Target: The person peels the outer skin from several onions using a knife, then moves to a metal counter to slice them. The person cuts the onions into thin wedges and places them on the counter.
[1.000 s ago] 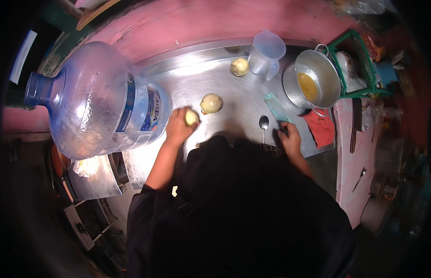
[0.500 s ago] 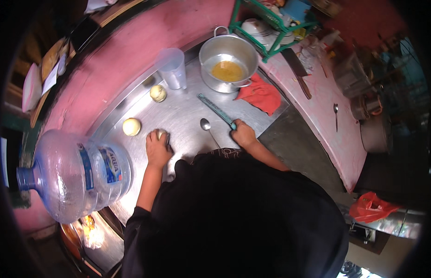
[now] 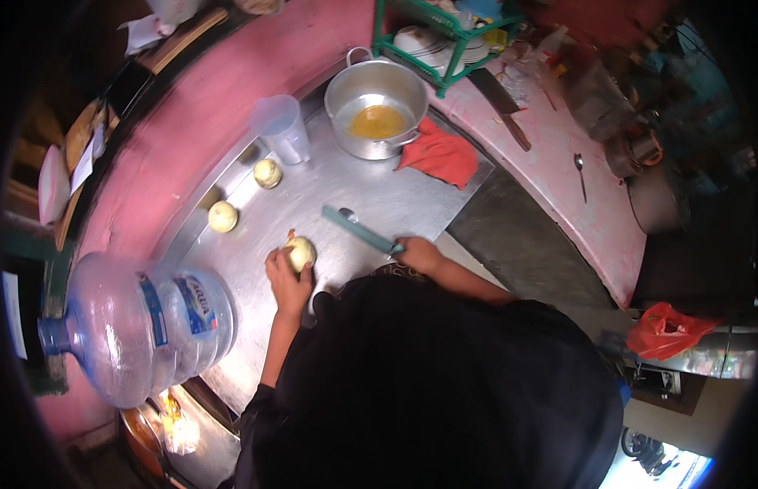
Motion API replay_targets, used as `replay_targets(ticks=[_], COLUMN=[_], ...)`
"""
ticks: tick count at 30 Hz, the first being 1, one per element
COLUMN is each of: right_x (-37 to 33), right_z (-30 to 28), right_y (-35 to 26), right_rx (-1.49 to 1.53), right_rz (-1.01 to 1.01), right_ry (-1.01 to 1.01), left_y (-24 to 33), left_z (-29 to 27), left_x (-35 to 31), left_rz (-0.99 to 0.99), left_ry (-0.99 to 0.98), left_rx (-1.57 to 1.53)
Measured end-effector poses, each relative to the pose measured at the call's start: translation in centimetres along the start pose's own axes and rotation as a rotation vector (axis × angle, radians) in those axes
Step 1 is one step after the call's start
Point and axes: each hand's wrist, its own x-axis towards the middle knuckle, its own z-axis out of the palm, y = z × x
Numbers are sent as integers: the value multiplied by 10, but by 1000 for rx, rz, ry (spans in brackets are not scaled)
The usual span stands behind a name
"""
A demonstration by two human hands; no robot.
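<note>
My left hand (image 3: pixel 287 279) is wrapped around a pale yellow round fruit (image 3: pixel 301 254) on the steel counter. In my right hand (image 3: pixel 417 254) is a knife (image 3: pixel 358 230) with a teal blade, gripped by its handle end. The blade points away to the left, apart from the fruit. A metal spoon (image 3: pixel 348 215) lies beside and partly under the view of the blade; its handle is hidden. Two more pale round fruits, one nearer (image 3: pixel 223 217) and one farther (image 3: pixel 267 174), rest toward the wall.
A frosted plastic jug (image 3: pixel 283 130) and a two-handled pot (image 3: pixel 377 145) with yellow liquid stand at the back. A red cloth (image 3: pixel 441 155) lies by the pot. Left is a large water bottle (image 3: pixel 163 318). A cleaver (image 3: pixel 503 112) and another spoon (image 3: pixel 581 175) lie on the pink ledge (image 3: pixel 550 171).
The fruit in my left hand now shows between my fingers, where the hand mostly covered it before. The knife has swung lower and leftward, over the spoon. The whole view has shifted slightly.
</note>
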Motion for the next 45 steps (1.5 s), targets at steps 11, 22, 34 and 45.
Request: replay_targets(ticks=[11,22,34,45], right_x=[-16,-43,-40,10], right_z=[-7,-23,-13,-6], right_y=[-61,-153,-199,-226], right_rx=[-186,-361,-548,-644], right_rz=[26,-128,-22,-21], right_ry=[-53,-117,-197,-254], left_y=[4,7,-25,-49], left_z=[5,18,47,34], left_x=[-2,-9,-11,11], left_rz=[-174,-13,-68,-160], left_ry=[-6,136,232,238], left_rx=[-134,-270,-231,-309])
